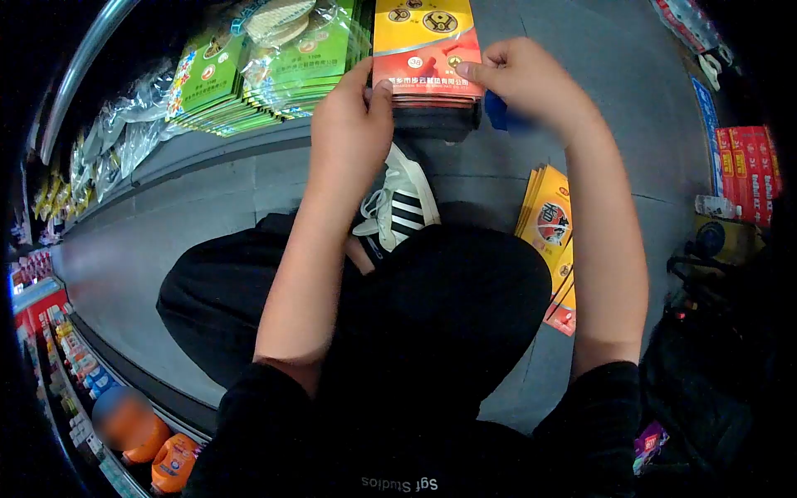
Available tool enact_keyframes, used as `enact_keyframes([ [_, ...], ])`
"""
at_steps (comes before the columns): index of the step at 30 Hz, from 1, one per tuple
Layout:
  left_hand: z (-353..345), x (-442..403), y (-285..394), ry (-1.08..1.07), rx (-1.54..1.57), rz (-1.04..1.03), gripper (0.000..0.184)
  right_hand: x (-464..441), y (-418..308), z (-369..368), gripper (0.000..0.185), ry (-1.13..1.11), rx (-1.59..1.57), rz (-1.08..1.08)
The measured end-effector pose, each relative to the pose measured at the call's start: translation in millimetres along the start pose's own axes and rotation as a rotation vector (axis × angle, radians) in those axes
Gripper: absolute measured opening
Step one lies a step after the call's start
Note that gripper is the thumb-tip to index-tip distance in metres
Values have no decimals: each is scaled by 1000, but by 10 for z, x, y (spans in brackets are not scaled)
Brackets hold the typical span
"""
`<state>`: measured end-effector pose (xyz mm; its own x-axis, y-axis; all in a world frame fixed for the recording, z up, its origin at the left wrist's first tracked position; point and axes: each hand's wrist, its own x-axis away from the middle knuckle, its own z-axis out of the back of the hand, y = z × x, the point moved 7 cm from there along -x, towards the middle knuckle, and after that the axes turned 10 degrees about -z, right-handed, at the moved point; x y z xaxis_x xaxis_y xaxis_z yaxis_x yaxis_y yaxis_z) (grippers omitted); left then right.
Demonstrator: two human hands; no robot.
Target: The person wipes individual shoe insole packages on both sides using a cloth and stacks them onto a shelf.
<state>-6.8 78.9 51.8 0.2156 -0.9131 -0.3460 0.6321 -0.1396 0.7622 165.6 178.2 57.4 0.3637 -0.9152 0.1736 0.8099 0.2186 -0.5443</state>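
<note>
A stack of red and yellow insole packets (426, 50) rests at the end of the low shelf, printed side up. My left hand (353, 120) is closed on its left edge, thumb on the front. At the opposite edge my right hand (527, 83) is closed, its thumb pressing on the printed face; its other fingers are partly hidden. Green insole packets (303, 54) stand in rows just left of the stack, with a clear-wrapped pair of pale insoles (282, 21) on top. More yellow insole packets (546, 220) lie on the floor beside my right forearm.
The low shelf's edge (241, 141) runs along the front left, holding plastic-wrapped goods (124, 133). My shoe (403, 203) is under the stack. Red boxes (747, 170) stand at the right. Orange bottles (174, 461) sit on a shelf at lower left.
</note>
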Motion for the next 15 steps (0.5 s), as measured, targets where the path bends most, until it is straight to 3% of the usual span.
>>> enact_keyframes([
  [9,108,187,33,-3,-116,11,32,138,-45,142,52,64,-50,-19],
  [11,260,325,45,-25,40,157,31,208,-127,359,51,101,-92,-88],
  [15,799,445,-133,143,220,90,19,287,-748,525,50,142,-142,110],
])
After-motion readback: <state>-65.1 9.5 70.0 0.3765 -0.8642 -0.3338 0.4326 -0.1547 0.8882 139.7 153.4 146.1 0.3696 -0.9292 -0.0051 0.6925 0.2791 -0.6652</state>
